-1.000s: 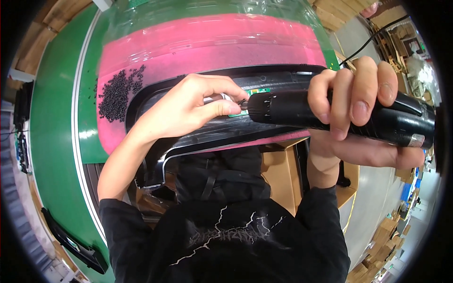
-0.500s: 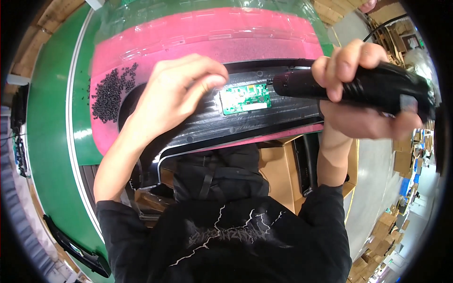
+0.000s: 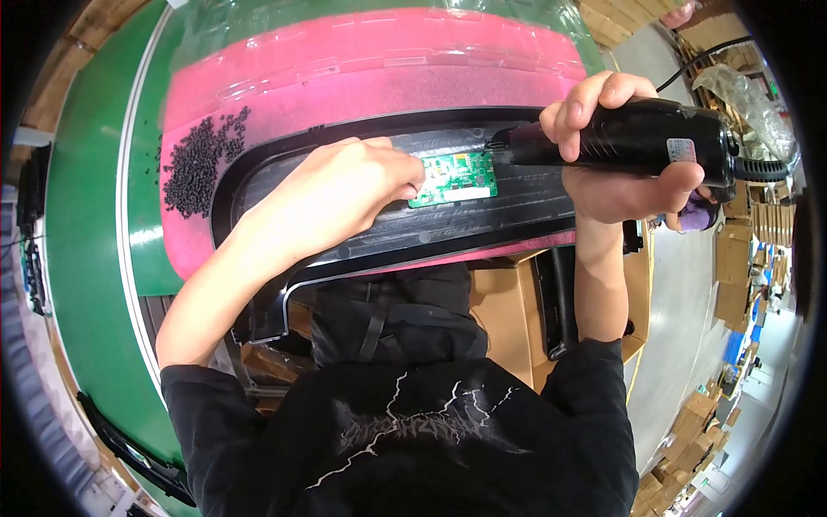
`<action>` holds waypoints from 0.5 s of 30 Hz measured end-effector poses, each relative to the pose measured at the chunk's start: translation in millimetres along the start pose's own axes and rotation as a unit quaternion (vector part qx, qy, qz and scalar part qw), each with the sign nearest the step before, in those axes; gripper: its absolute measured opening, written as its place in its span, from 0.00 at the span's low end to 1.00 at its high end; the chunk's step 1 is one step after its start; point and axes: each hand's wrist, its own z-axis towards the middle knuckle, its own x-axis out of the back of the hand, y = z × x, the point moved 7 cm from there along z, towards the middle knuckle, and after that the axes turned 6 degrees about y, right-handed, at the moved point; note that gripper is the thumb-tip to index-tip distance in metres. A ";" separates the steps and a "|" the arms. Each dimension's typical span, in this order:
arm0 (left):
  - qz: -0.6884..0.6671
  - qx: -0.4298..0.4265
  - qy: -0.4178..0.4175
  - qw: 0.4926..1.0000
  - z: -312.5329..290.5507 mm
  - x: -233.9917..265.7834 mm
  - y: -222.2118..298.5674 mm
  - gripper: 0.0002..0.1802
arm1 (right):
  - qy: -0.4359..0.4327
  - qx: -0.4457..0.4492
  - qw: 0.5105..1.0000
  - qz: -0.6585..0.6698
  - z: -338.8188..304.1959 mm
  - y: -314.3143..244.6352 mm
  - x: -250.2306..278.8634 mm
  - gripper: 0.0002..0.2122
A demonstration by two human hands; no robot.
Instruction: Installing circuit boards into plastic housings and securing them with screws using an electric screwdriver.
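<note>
A green circuit board lies inside a long black plastic housing. My right hand is wrapped round a black electric screwdriver, held almost level with its nose at the board's upper right corner. At the board's left edge is my left hand, its fingers bent and pinched together; whether anything small is between the fingertips is hidden. A pile of small black screws lies to the left of the housing.
Under the housing is a pink mat on a green table. Clear plastic sheeting covers the far side. An open cardboard box stands below the housing. The screwdriver's cord trails off right. Another person's hand shows far right.
My left hand has lowered onto the board's left edge, its fingers closing. The screwdriver has shifted left and slightly up, with its nose still at the board's upper right corner.
</note>
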 end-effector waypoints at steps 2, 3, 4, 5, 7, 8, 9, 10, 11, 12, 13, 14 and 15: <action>-0.001 0.004 0.002 1.000 -2.2 -0.9 0.7 0.07 | 0.004 -0.005 1.000 0.015 -1.2 0.9 0.7 0.40; -0.002 0.008 0.004 1.000 -3.2 -1.0 0.9 0.07 | -0.002 -0.002 1.000 0.015 -1.8 0.7 0.2 0.40; -0.002 0.008 0.004 1.000 -3.8 -0.6 1.9 0.07 | -0.007 0.002 1.000 0.015 -2.7 0.1 -0.6 0.40; 0.005 0.011 -0.001 1.000 -4.7 -0.4 2.2 0.07 | -0.008 0.001 1.000 0.016 -2.8 0.4 -1.1 0.40; 0.011 0.017 -0.006 1.000 -6.9 -1.6 1.2 0.07 | -0.027 0.009 1.000 0.012 -3.6 0.2 -4.8 0.41; 0.006 0.017 -0.004 1.000 -6.4 -1.6 0.0 0.07 | -0.027 0.008 1.000 0.011 -3.4 -0.5 -5.3 0.41; 0.001 0.018 -0.003 1.000 -6.0 -1.7 -1.4 0.07 | -0.026 0.009 1.000 -0.009 -3.7 -1.1 -6.2 0.41; -0.001 0.018 -0.003 1.000 -5.7 -2.2 -2.6 0.07 | -0.026 0.009 0.999 -0.028 -3.9 -0.9 -6.5 0.41; 0.002 0.016 -0.004 1.000 -6.0 -1.6 -0.7 0.07 | -0.027 0.011 0.999 -0.029 -3.8 -3.4 -7.8 0.41; 0.005 0.013 -0.005 1.000 -6.3 -1.2 1.2 0.07 | -0.032 0.013 0.999 -0.027 -3.9 -5.8 -9.4 0.41; 0.006 0.013 -0.004 1.000 -6.5 -0.4 3.2 0.07 | -0.037 0.015 0.999 -0.025 -4.1 -8.0 -10.8 0.41; 0.005 0.016 -0.004 1.000 -6.2 0.2 2.2 0.07 | -0.038 0.014 0.999 -0.024 -3.1 -6.5 -10.4 0.41; 0.005 0.020 -0.003 1.000 -5.9 0.5 1.2 0.07 | -0.037 0.012 0.999 -0.023 -1.9 -5.1 -9.6 0.41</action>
